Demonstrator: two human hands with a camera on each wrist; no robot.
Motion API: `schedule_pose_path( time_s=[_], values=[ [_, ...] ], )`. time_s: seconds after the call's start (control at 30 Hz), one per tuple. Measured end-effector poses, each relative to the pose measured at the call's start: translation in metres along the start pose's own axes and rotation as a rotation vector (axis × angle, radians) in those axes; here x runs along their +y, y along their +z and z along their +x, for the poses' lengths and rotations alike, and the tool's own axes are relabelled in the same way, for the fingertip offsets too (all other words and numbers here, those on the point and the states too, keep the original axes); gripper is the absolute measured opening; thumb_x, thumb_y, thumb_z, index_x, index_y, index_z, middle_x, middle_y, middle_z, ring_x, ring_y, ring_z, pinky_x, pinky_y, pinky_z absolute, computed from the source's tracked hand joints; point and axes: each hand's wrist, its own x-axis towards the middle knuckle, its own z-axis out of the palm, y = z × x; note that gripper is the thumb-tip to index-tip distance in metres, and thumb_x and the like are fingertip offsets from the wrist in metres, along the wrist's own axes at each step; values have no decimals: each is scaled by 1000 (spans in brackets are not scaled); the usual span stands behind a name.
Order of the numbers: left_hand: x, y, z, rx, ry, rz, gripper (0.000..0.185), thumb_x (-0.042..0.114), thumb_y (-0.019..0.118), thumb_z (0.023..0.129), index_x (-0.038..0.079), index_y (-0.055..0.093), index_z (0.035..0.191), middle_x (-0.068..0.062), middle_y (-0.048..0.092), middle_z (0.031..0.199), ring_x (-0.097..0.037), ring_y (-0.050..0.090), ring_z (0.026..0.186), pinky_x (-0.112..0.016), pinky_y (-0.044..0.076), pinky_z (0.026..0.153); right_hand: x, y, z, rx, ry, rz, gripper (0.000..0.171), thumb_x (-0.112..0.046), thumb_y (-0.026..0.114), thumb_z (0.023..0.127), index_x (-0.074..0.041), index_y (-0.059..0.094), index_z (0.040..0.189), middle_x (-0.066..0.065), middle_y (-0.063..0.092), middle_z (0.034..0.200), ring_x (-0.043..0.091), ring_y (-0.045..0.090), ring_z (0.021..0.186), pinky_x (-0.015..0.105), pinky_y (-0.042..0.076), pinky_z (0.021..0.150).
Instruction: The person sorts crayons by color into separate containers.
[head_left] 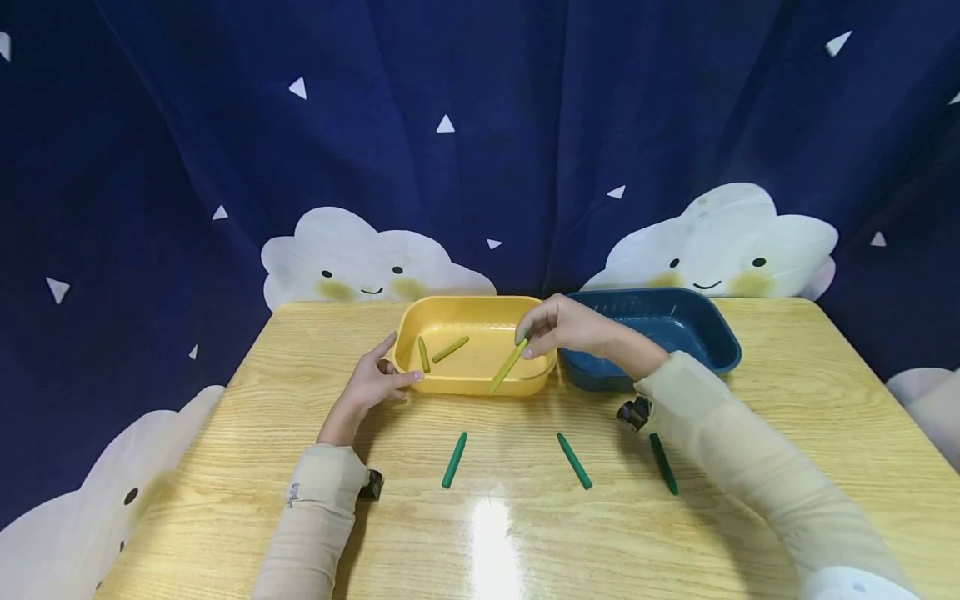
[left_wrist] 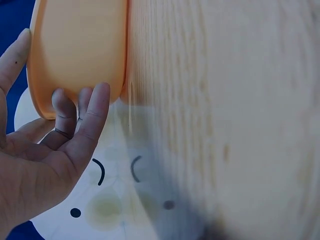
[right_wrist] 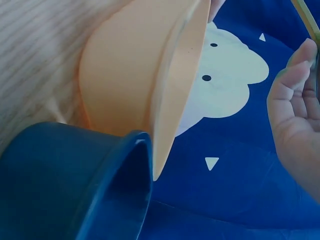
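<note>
In the head view, a yellow crayon [head_left: 507,367] hangs tilted over the front right of a yellow tray [head_left: 480,386], pinched by my right hand [head_left: 564,325] near its upper end. The right wrist view shows part of that crayon [right_wrist: 306,19] at the upper right edge. Inside the tray lie two yellowish crayons, one [head_left: 424,354] by the left wall and another [head_left: 451,348] slanting beside it. My left hand [head_left: 369,382] touches the tray's left front corner, thumb and forefinger spread along the two sides; the left wrist view shows its fingers at the tray's end.
A dark blue tray [head_left: 723,354] stands right beside the yellow one, partly behind my right forearm. On the wooden table in front lie green crayons: one at left [head_left: 454,460], one in the middle [head_left: 574,461], and a darker one [head_left: 663,464] near the right sleeve. A navy curtain [head_left: 480,183] hangs behind.
</note>
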Motion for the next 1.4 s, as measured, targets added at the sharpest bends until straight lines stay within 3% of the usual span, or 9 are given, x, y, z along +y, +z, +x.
schedule_pose_path(
  time_s=[0.77, 1.1, 1.4],
  values=[
    [2, -3, 0, 0, -2, -1, 91, 9, 73, 77, 9, 15, 147, -7, 46, 73, -18, 54, 63, -43, 54, 68, -21, -17, 37, 137, -9, -21, 16, 4, 70, 74, 8, 66, 89, 3, 66, 71, 15, 59, 65, 30, 50, 62],
    [24, -2, -14, -27, -8, -21, 88, 3, 71, 78, 2, 14, 145, -8, 46, 70, -20, 53, 62, -51, 51, 72, -20, -23, 55, 167, -21, -10, 21, 4, 68, 76, 13, 64, 94, 5, 65, 70, 15, 55, 59, 26, 46, 54],
    [1, -2, 0, -4, 4, 3, 90, 9, 73, 77, 9, 16, 146, -5, 46, 69, -19, 54, 59, -41, 54, 65, -15, -28, 78, 219, 36, 33, 14, 4, 68, 77, 4, 67, 91, 7, 66, 76, 20, 58, 68, 28, 50, 61]
  ],
)
